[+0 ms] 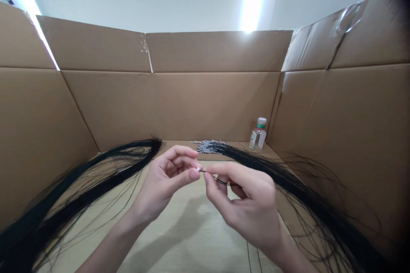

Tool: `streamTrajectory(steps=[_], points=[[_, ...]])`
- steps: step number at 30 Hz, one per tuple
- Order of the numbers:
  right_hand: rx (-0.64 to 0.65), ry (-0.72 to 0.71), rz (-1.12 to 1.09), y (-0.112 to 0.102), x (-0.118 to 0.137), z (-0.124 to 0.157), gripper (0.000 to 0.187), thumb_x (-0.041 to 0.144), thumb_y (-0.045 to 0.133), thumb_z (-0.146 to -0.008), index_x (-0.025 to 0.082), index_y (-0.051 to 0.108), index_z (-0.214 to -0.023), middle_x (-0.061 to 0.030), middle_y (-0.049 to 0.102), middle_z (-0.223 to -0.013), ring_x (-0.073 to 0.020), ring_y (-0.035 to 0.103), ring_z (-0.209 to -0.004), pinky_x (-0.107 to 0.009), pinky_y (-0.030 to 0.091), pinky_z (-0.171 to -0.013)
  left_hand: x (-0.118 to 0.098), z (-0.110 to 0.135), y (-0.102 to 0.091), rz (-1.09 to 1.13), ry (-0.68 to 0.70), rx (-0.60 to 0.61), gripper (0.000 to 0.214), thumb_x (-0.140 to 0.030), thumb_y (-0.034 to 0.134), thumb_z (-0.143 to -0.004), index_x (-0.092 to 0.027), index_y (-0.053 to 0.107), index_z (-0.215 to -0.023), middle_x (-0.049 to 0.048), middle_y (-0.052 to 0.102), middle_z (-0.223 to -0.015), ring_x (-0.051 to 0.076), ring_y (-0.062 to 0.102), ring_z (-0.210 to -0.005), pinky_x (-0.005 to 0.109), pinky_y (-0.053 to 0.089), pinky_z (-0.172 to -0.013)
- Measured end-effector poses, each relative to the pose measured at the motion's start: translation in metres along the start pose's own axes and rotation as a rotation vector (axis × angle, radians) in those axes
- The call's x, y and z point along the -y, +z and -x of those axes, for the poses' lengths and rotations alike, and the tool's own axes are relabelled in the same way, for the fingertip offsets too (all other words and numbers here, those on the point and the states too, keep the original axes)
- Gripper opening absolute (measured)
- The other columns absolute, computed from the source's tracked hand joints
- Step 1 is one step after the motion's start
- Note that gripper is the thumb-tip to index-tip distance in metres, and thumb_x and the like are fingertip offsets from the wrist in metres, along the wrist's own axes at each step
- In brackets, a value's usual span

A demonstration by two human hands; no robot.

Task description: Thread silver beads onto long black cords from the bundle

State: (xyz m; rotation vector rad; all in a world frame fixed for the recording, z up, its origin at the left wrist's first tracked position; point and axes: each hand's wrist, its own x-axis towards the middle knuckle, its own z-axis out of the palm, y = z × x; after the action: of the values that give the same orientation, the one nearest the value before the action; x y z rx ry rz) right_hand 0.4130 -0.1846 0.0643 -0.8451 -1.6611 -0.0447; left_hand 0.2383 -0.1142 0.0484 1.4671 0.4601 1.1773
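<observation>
In front of me, my left hand (165, 179) pinches a small white bead-like piece (198, 169) between thumb and fingertips, the other fingers loosely curled. Close beside it, my right hand (248, 198) grips a thin black cord (221, 181) between thumb and forefinger. The cord's tip meets the white piece; whether it passes through cannot be seen. Part of the cord runs back under my right fingers. Beyond my hands lie the white-and-dark patterned ends (209, 146) of a thick bundle of black cords (294, 192), which sweeps down to the right.
Another bundle of black strands (118, 179) arches along the left side. At the back right stands a clear bottle with a white cap (258, 134). Cardboard walls (214, 102) enclose the pale work surface (173, 239) on the left, back and right.
</observation>
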Motion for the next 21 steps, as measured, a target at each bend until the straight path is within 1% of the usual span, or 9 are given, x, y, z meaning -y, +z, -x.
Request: streamTrajectory(steps=[4, 8, 15, 21], points=[[0.006, -0.006, 0.004, 0.0000, -0.0010, -0.0001, 0.014, 0.007, 0.067, -0.086, 0.017, 0.076, -0.091, 0.0049, 0.064, -0.064, -0.0061, 0.051, -0.050, -0.020, 0.041, -0.049, -0.0002, -0.0001, -0.0001, -0.001, 0.002, 0.001, 0.024, -0.020, 0.084, -0.084, -0.026, 0.073, -0.104, -0.0034, 0.075, -0.088, 0.008, 0.070, -0.082, 0.015, 0.056, -0.077], [0.012, -0.012, 0.012, 0.0001, -0.0014, -0.0012, 0.013, 0.008, 0.066, -0.088, 0.016, 0.076, -0.091, 0.0053, 0.062, -0.063, -0.0056, 0.050, -0.049, -0.020, 0.040, -0.048, -0.0013, -0.0005, 0.0014, -0.008, 0.006, 0.002, 0.022, -0.021, 0.085, -0.084, -0.026, 0.074, -0.102, -0.0029, 0.075, -0.087, 0.008, 0.070, -0.082, 0.015, 0.057, -0.076], [-0.022, -0.003, -0.004, 0.0008, -0.0002, -0.0024, 0.011, 0.007, 0.068, -0.087, 0.015, 0.075, -0.088, 0.0073, 0.058, -0.061, -0.0041, 0.044, -0.048, -0.018, 0.043, -0.052, -0.0038, 0.0000, 0.0022, -0.034, 0.015, -0.011, 0.022, -0.022, 0.086, -0.083, -0.026, 0.074, -0.101, -0.0029, 0.075, -0.087, 0.009, 0.070, -0.080, 0.015, 0.057, -0.074], [-0.023, 0.036, -0.032, 0.0030, -0.0018, -0.0027, 0.008, 0.010, 0.069, -0.089, 0.016, 0.074, -0.087, 0.0071, 0.060, -0.062, -0.0044, 0.046, -0.050, -0.018, 0.042, -0.052, -0.0007, -0.0003, 0.0029, -0.015, 0.008, -0.024, 0.021, -0.023, 0.085, -0.083, -0.025, 0.074, -0.100, -0.0024, 0.075, -0.089, 0.010, 0.070, -0.082, 0.017, 0.057, -0.076]])
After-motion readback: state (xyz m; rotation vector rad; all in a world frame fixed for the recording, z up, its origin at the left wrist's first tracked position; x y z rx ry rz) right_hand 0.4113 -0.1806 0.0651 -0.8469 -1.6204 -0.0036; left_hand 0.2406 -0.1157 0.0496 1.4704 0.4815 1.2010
